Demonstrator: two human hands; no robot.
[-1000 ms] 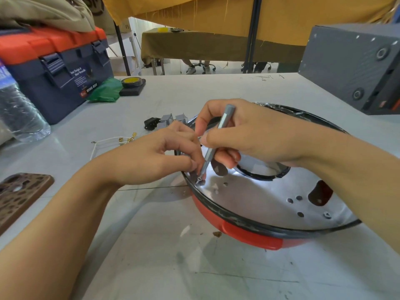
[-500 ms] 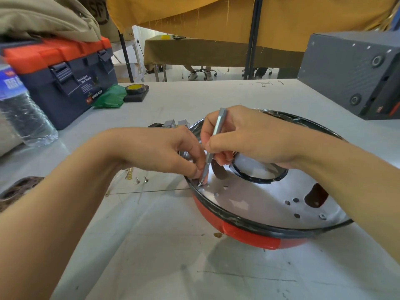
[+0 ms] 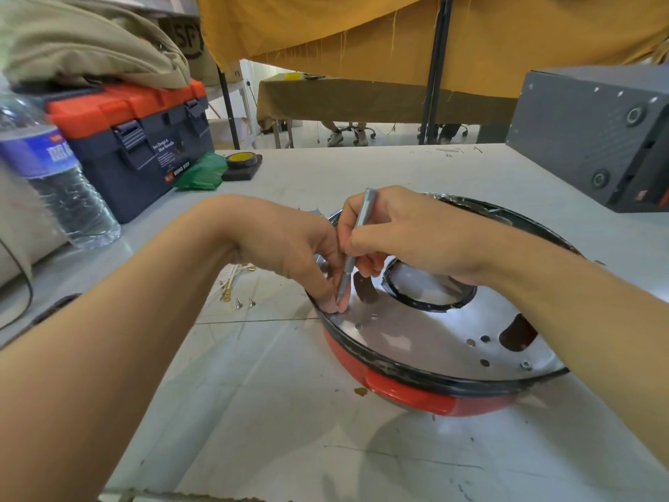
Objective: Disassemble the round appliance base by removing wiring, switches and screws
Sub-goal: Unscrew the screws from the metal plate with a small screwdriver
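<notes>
Revealing two loose screws (image 3: pixel 244 302) since earlier

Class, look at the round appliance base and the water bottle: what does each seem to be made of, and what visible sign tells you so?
Round appliance base: the inner pan looks like polished sheet metal, mirror-bright with punched holes; the outer shell is glossy red, enamelled metal or plastic, unclear which.
Water bottle: thin clear plastic, see-through and crinkled, with a blue printed label.

Table (image 3: pixel 362 168): lying pale grey and scuffed.
On it: round base (image 3: pixel 416 391), toolbox (image 3: pixel 144 146), water bottle (image 3: pixel 61 182), two loose screws (image 3: pixel 244 302), grey box (image 3: pixel 593 139) are sitting.
</notes>
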